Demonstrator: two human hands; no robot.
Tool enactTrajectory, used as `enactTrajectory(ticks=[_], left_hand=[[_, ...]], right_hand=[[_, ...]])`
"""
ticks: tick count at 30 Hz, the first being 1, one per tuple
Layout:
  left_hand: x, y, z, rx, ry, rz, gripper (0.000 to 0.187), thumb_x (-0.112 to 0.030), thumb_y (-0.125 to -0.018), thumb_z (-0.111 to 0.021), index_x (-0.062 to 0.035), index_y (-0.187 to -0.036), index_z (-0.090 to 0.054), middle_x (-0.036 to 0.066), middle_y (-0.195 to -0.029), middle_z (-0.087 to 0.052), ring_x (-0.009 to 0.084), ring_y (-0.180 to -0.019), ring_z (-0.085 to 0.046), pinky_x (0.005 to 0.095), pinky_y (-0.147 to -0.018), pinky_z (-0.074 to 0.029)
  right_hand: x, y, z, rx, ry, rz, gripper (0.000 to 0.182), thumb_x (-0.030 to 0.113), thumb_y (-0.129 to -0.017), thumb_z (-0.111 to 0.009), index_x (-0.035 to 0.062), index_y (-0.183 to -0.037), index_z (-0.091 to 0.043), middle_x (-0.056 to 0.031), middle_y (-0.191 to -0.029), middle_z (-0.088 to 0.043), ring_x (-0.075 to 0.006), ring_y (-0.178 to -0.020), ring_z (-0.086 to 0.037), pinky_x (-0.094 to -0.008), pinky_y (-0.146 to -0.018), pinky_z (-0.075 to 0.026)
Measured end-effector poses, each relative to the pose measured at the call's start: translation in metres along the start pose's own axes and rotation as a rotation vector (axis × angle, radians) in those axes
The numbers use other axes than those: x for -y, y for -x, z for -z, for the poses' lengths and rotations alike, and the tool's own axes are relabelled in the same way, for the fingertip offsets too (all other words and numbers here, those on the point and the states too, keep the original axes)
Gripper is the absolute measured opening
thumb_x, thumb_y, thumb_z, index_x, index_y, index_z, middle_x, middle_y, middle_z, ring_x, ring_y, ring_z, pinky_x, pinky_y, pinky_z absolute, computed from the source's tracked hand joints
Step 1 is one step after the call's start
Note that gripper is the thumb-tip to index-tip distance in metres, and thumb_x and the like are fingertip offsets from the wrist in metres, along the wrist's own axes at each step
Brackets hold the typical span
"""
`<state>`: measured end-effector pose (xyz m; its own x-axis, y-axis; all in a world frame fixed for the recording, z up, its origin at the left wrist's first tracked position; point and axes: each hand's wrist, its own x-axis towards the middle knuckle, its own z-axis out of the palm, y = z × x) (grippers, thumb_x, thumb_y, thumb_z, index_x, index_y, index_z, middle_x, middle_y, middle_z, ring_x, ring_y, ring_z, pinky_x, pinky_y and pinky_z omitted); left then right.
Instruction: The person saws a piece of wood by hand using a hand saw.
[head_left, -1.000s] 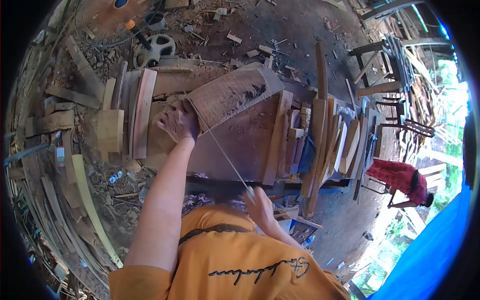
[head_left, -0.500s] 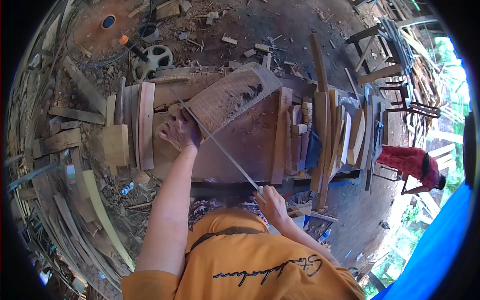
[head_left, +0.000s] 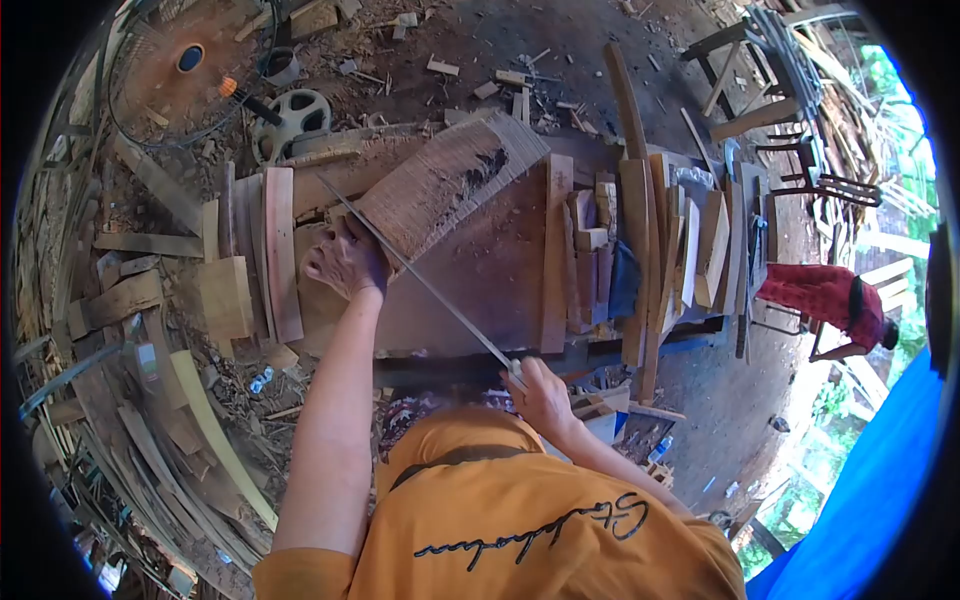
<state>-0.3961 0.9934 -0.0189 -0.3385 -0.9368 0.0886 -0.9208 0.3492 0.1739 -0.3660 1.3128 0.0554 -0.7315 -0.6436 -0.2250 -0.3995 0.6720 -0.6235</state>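
Observation:
A thick, rough brown wooden block (head_left: 455,185) lies slantwise across the bench, its upper face worn by a dark ragged hollow. Against its near-left end runs a long, thin metal blade that looks like a hand saw (head_left: 440,297), seen almost edge-on. My right hand (head_left: 542,392) is closed round the saw's handle close to my body. On the far side of the blade, my left hand (head_left: 345,262) grips the end of the block, fingers bent and partly hidden. Whether the blade is inside a cut cannot be made out.
Planks (head_left: 282,250) lie at the bench's left; stacked wood pieces (head_left: 590,250) and a dark cloth (head_left: 625,280) lie right. A fan (head_left: 190,95) stands beyond. Wood scraps cover the ground. A person in red (head_left: 825,300) bends at far right.
The whole view has shifted slightly, moving the bench up and left. The saw's angle against the block differs a little. Both hands keep their holds.

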Motion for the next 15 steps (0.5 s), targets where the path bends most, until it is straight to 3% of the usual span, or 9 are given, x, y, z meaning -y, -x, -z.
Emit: enactTrajectory(ticks=[2, 4, 6, 9, 11, 15], left_hand=[[0.0, 0.0, 0.001, 0.04, -0.01, 0.01, 0.044, -0.043, -0.099, -0.033, -0.0213, -0.107, -0.07, 0.011, -0.11, -0.063, 0.0319, -0.105, -0.054, 0.045, -0.097, -0.027], [0.001, -0.002, -0.003, 0.06, -0.022, 0.02, 0.044, -0.044, -0.1, -0.033, -0.0217, -0.107, -0.07, 0.011, -0.11, -0.062, 0.0319, -0.105, -0.054, 0.0449, -0.097, -0.027], [0.007, -0.001, -0.01, -0.014, -0.085, -0.055, 0.044, -0.044, -0.1, -0.032, -0.0217, -0.106, -0.07, 0.012, -0.11, -0.061, 0.0313, -0.104, -0.055, 0.0447, -0.098, -0.027], [-0.004, 0.0, 0.003, 0.032, 0.006, 0.029, 0.045, -0.044, -0.1, -0.032, -0.0212, -0.107, -0.07, 0.012, -0.111, -0.061, 0.0313, -0.105, -0.054, 0.0452, -0.098, -0.026], [-0.004, -0.002, 0.003, 0.029, -0.001, 0.015, 0.045, -0.044, -0.1, -0.032, -0.021, -0.107, -0.07, 0.012, -0.112, -0.06, 0.0317, -0.106, -0.054, 0.0455, -0.099, -0.026], [-0.004, -0.002, 0.007, 0.053, -0.001, 0.007, 0.046, -0.045, -0.1, -0.032, -0.0204, -0.106, -0.071, 0.012, -0.112, -0.059, 0.0326, -0.107, -0.052, 0.0465, -0.099, -0.026]], right_hand=[[0.013, -0.043, -0.021, -0.126, -0.054, 0.157, 0.023, 0.009, -0.084, -0.065, 0.0044, -0.104, -0.053, -0.0158, -0.083, -0.057, -0.0361, -0.075, -0.063, -0.0455, -0.064, -0.053], [0.035, -0.11, -0.048, -0.152, -0.196, 0.235, 0.025, 0.008, -0.084, -0.065, 0.0036, -0.104, -0.05, -0.0188, -0.082, -0.057, -0.0426, -0.079, -0.06, -0.0491, -0.066, -0.05], [0.059, -0.143, -0.062, -0.072, -0.059, 0.154, 0.028, 0.006, -0.082, -0.063, 0.0046, -0.106, -0.049, -0.0187, -0.084, -0.056, -0.0426, -0.08, -0.06, -0.0493, -0.067, -0.05], [0.038, -0.1, -0.04, -0.13, -0.17, 0.184, 0.024, 0.008, -0.084, -0.064, 0.005, -0.103, -0.05, -0.018, -0.085, -0.057, -0.0417, -0.079, -0.06, -0.049, -0.067, -0.051], [0.008, -0.045, -0.032, -0.147, -0.048, 0.146, 0.026, 0.011, -0.082, -0.067, 0.0054, -0.101, -0.051, -0.0145, -0.079, -0.055, -0.0365, -0.071, -0.062, -0.0456, -0.059, -0.051], [0.019, -0.024, -0.011, -0.067, -0.068, 0.046, 0.022, 0.013, -0.085, -0.067, 0.0057, -0.099, -0.051, -0.0162, -0.082, -0.057, -0.0391, -0.076, -0.062, -0.047, -0.063, -0.051]])
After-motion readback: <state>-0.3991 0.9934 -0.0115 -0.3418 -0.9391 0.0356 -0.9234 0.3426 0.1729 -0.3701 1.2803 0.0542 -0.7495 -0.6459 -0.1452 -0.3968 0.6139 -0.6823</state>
